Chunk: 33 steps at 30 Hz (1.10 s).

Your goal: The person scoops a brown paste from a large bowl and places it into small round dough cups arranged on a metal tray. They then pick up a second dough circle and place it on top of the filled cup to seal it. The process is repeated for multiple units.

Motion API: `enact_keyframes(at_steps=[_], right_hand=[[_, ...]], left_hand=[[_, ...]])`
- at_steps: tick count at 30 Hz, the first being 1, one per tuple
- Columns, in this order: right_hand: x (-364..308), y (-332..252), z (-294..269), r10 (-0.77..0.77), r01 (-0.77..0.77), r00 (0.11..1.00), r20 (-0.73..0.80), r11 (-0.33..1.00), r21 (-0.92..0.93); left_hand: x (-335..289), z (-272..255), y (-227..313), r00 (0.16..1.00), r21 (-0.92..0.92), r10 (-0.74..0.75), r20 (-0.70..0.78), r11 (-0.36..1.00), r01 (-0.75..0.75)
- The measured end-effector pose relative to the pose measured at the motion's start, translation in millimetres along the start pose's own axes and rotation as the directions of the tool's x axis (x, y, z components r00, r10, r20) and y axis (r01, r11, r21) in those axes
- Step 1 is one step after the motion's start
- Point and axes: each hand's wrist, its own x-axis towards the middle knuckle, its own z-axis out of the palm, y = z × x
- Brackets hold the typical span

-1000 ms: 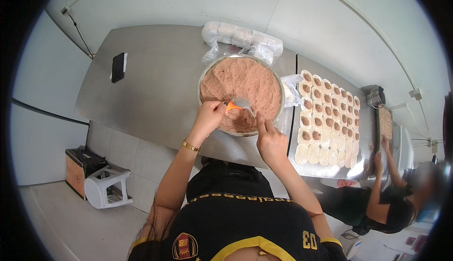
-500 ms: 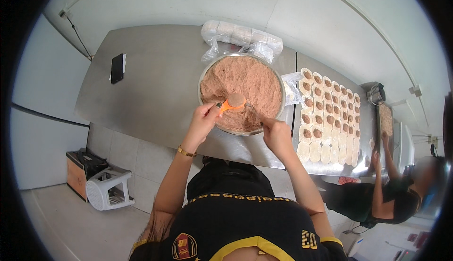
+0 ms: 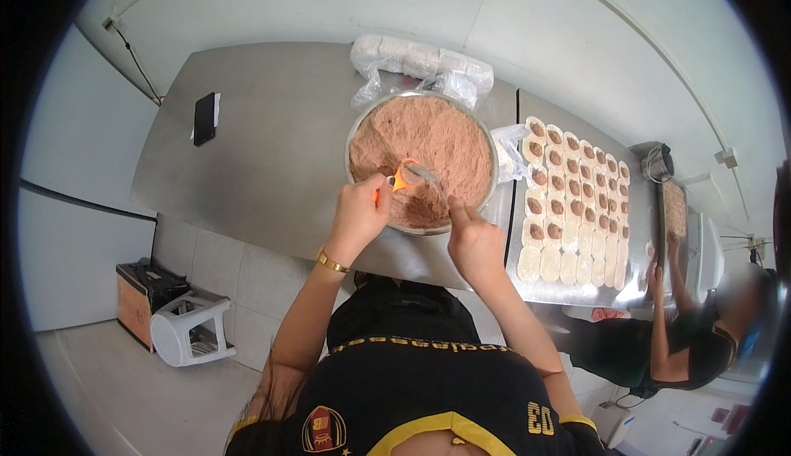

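Note:
A large round metal bowl (image 3: 349,144) full of pinkish-brown ground filling (image 3: 428,130) stands before me on the steel table. My left hand (image 3: 361,210) is closed round the handle of an orange measuring scoop (image 3: 400,177), held over the bowl's near part. My right hand (image 3: 476,238) grips a metal spoon (image 3: 424,173), whose head meets the rim of the scoop. How much filling sits in the scoop is hard to make out. Beneath the two tools the filling is dug into a hollow.
Rows of flat oval wrappers (image 3: 568,266), many topped with filling, cover the right table. Plastic-wrapped stacks (image 3: 420,56) lie behind the bowl, a plastic bag (image 3: 511,151) beside it. A phone (image 3: 205,120) lies at left. A co-worker (image 3: 659,332) holds a tray (image 3: 674,209) at far right.
My right hand has moved left, bringing the spoon up to the scoop. The left hand has shifted slightly right and turned, tilting the scoop, whose heaped filling no longer shows as before.

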Motion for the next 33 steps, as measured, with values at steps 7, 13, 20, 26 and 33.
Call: enact_keyframes(at_steps=[7,13,20,26,33], right_hand=[[4,5,-6,-0.057,0.06,0.997,0.045,0.996,-0.073],[13,16,-17,-0.135,0.14,0.989,0.064,0.987,-0.078],[12,17,-19,-0.248,0.271,0.96,0.131,0.943,-0.195],[13,9,-25,-0.257,0.299,0.95,0.175,0.911,-0.284],[18,10,-37,-0.267,0.306,0.949,0.169,0.909,-0.282]], left_hand=[[-1,2,-4,1.0,0.021,-0.022,0.002,1.0,0.022],[-4,-3,-5,0.999,0.031,-0.027,0.042,0.999,0.026],[-5,-7,1,0.996,0.086,-0.008,0.086,0.996,0.001],[-2,-7,4,0.994,0.147,0.066,0.085,0.986,-0.078],[-3,-6,4,0.989,0.187,0.119,0.084,0.973,-0.133]])
